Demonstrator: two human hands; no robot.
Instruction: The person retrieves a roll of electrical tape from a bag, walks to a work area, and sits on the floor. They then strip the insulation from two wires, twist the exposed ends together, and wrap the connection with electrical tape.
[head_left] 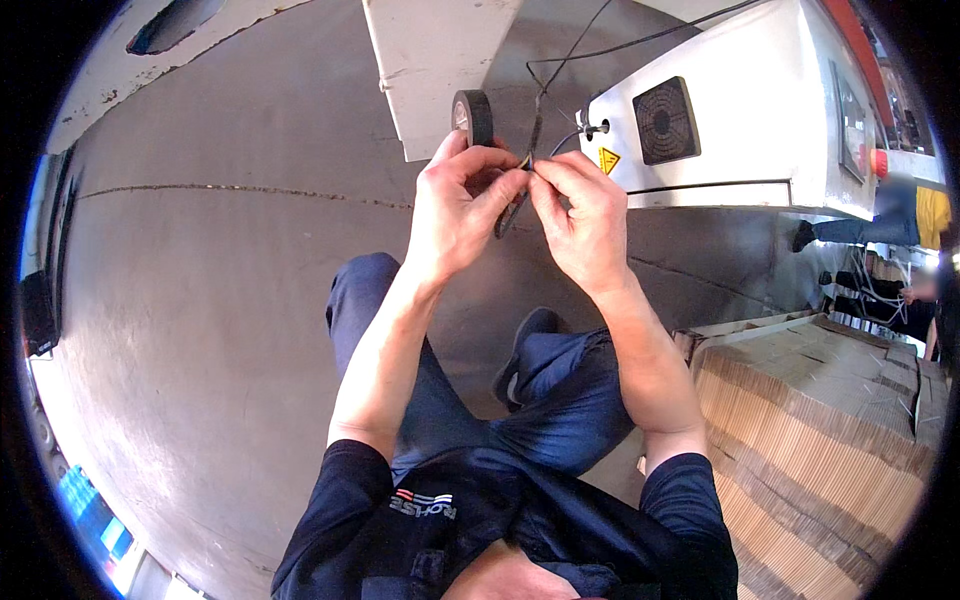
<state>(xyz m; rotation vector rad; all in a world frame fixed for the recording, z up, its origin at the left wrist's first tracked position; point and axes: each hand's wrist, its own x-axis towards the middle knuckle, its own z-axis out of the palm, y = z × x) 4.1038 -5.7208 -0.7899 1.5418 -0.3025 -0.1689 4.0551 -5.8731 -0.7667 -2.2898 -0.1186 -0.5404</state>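
A thin black cable [538,118] hangs down between my hands, with a small yellowish bit of wire showing at my fingertips. My left hand [455,205] is closed, its thumb and index finger pinching the cable. A roll of black tape [478,117] stands upright against the back fingers of that hand, which seem to hold it. My right hand [585,215] is closed too, thumb and index fingertip meeting on the cable right beside the left fingertips. Below them the cable bends in a short loop [508,218]. The exact pinch point is mostly hidden by my fingers.
A white machine housing [740,110] with a black fan grille [664,120] and cable entry stands at the right. A white metal post [435,60] rises ahead. Stacked flat cardboard [810,450] lies at lower right. Other people [900,220] are at the far right.
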